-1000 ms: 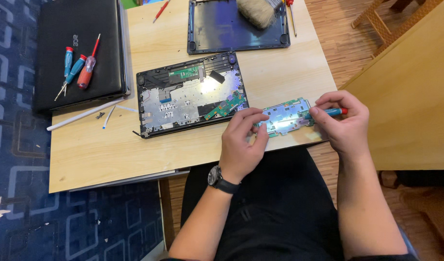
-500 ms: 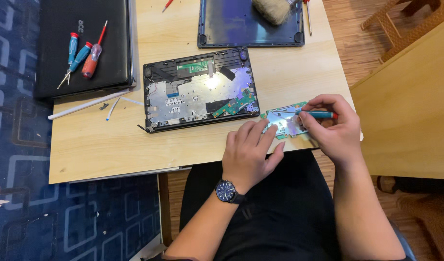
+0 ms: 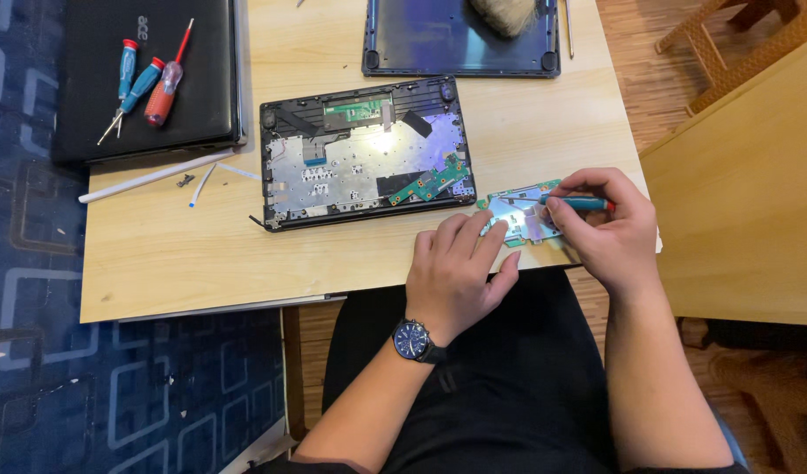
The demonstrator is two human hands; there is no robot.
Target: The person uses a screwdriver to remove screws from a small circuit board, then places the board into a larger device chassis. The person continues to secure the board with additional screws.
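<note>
1. Biggest of all, the pale wooden table point(image 3: 201, 254) fills the upper middle of the view, and the person sits at its near edge with dark-clothed legs below.
2. At the far left corner lies a closed black laptop point(image 3: 184, 96), and three screwdrivers point(image 3: 144, 83) with blue and red handles rest on its lid.
3. At the top edge sits a dark bottom cover point(image 3: 439, 44), inside face up, with a soft brush point(image 3: 506, 13) lying in it.
4. Centre stage: the opened laptop base point(image 3: 364, 149), metal plate bare, a small green board at its right corner.
5. Left of that base, a long white strip point(image 3: 153, 175) lies on the table beside the black laptop.
6. The left hand point(image 3: 456, 276), wristwatch point(image 3: 414, 341) on the wrist, lies palm down at the near edge of the table, fingers stretched out and pressing on the circuit board point(image 3: 522, 219).
7. The right hand point(image 3: 610, 237) hovers over the same board, fingers curled tight around a teal-handled screwdriver point(image 3: 579, 203), which lies nearly level and points left.
8. The circuit board itself, green-edged with a shiny metal shield, lies flat on the table just right of the opened base, between the two hands.
9. Smallest: the screwdriver tip meets the board's top face; I cannot make out the exact contact spot.
</note>
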